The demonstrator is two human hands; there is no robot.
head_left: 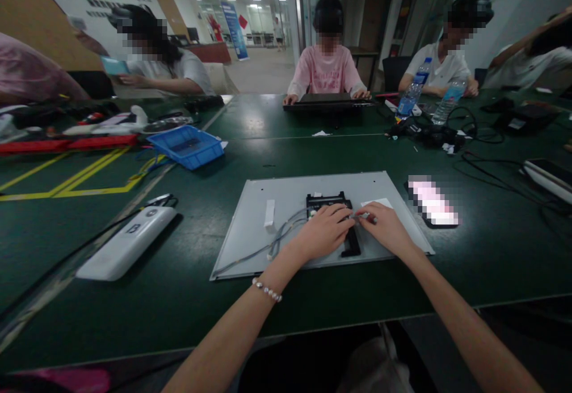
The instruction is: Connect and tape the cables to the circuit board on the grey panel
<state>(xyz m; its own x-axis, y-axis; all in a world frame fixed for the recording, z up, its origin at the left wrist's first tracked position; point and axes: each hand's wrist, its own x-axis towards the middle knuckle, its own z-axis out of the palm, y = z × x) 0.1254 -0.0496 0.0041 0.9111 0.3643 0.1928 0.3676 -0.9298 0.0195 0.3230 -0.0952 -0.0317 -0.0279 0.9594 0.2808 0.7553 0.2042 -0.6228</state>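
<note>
1. A flat, light-grey rectangular panel [236, 226] is laid on the dark green tabletop [179, 315], directly in front of the wearer.
2. A black plastic bracket-like frame [353, 244] is set on the middle of the panel and is partly covered by the left hand [325, 231].
3. The left hand's fingers are held close together and slightly bent over the frame; whether anything is clamped by them cannot be told.
4. The right hand [383, 226] is placed just beside the left, above the right half of the panel. Its thumb and forefinger are brought together at a small, pale piece [356, 216] between the two hands; whether it is gripped cannot be told.
5. Thin grey cables [281, 235] are looped across the panel's left half, and their upper part is hidden by the left hand.
6. A short white strip [269, 213] is positioned on the panel, left of the frame.
7. A beaded bracelet [267, 290] is worn on the left wrist.
8. To the panel's right, near its edge, a dark phone with a lit, blurred screen [435, 202] is placed; well to the left, a white, rounded power bank [129, 244] is seen.
9. Farther back, a blue plastic tray [190, 149] is set down on the left.
</note>
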